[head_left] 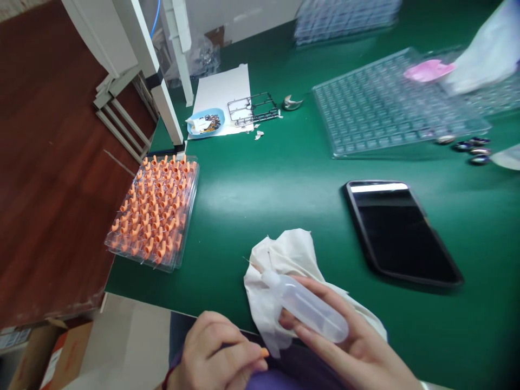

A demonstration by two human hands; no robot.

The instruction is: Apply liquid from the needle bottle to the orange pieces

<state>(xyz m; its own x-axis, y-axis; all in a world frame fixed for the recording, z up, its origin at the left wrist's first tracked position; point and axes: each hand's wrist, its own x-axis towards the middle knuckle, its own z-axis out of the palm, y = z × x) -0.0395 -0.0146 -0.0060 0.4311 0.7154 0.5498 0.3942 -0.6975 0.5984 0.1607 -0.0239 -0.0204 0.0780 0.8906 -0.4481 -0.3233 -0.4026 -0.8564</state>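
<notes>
Between the fingertips of my left hand (217, 349) is a small orange piece (264, 352), mostly hidden by the fingers; they are closed in a pinch. My right hand (349, 330) is wrapped round a translucent plastic squeeze bottle (312, 309), whose white cap and thin tip point to the upper left. Under the bottle and that hand lies a crumpled white cloth (292, 252), partly hanging over the table's near edge. To the left, a clear tray of orange curved parts (152, 211) stands at the table's edge.
A black phone (402, 233) lies right of the cloth. Farther back are a large clear moulded tray (394, 103), a blue dish (207, 123) of small metal parts, a dark plastic frame (254, 108) and white paper (223, 86). At the right, a white sleeve (487, 49) holds a pink scoop-like piece (429, 70).
</notes>
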